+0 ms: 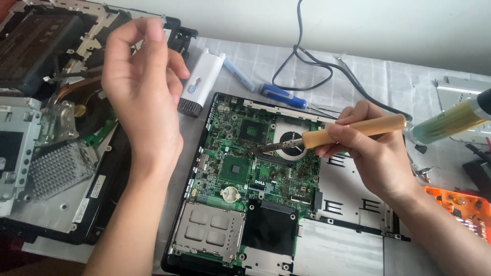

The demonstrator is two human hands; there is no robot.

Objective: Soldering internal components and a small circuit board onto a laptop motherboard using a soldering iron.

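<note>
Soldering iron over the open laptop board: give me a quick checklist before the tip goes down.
1. Grip: right hand holds the soldering iron by its wooden handle. Ok.
2. Tip: over the board beside the fan; whether it touches, cannot tell.
3. Left hand: raised and empty, off the board. Ok.
4. Cable: loops on the table behind the laptop, off the board. Ok.
5. Brush tool: lies at the laptop's upper left corner, off the board. Ok.
6. Tip heat: cannot tell.
</note>
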